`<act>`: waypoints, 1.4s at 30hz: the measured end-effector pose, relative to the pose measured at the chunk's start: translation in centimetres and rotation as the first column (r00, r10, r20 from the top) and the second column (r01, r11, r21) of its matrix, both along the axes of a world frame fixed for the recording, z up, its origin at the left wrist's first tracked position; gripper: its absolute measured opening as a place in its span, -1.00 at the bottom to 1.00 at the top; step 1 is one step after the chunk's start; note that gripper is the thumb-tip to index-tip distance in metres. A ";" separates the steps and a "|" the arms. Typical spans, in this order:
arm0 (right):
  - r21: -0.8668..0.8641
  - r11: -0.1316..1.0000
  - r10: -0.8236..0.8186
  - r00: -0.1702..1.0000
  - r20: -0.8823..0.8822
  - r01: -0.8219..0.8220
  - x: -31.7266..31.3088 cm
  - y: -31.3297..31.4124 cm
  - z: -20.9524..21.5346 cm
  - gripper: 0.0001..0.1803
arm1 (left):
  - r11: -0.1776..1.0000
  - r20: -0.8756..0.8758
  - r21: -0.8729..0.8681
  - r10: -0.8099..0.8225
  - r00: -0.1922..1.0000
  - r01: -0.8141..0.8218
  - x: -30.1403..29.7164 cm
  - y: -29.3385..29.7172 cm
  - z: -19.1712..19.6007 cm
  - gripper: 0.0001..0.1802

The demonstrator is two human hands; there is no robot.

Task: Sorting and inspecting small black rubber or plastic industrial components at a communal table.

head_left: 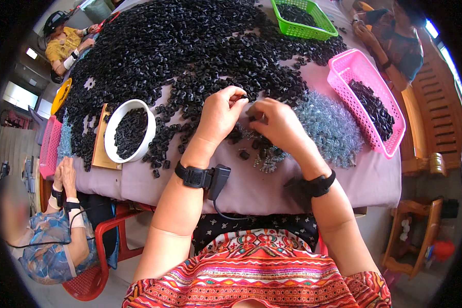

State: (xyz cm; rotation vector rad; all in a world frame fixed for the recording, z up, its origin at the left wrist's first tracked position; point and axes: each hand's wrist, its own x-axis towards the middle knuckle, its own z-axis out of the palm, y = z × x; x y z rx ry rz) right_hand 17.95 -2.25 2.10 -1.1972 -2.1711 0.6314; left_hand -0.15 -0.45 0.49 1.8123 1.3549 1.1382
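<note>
My left hand point(222, 115) is closed in a pinch on a small black plastic piece point(245, 98), held just above the table. Close beside it, my right hand point(278, 122) has its fingers curled together. A dark bit shows at those fingertips, but I cannot make out what they hold. Small black plastic pieces point(190, 51) lie in a broad heap beyond both hands, with some scattered below them. Against my right hand's outer side spreads a pile of small silvery coil springs point(328, 131).
On the left stands a white bowl point(152, 131) of black parts beside a wooden board point(100, 149). Pink basket point(342, 77) and green basket point(305, 33) hold black parts too. Other people sit around the cloth-covered table point(364, 185); a red chair point(105, 256) stands at lower left.
</note>
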 end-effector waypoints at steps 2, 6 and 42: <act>0.023 1.000 -0.021 0.996 0.085 0.019 0.1 0.0 0.0 -0.75 | 1.000 -0.003 -0.020 0.002 1.000 -0.002 0.0 -0.1 0.0 -0.83; 0.055 0.983 -0.173 0.985 0.004 0.173 2.3 1.0 0.0 -0.79 | 1.000 -0.015 -0.015 -0.002 1.000 0.002 0.1 -0.1 0.3 -0.83; -0.040 0.971 -0.237 0.938 -0.253 0.235 2.6 1.6 0.0 -0.77 | 0.984 0.014 -0.073 -0.161 0.987 0.162 0.8 -0.9 1.3 -0.84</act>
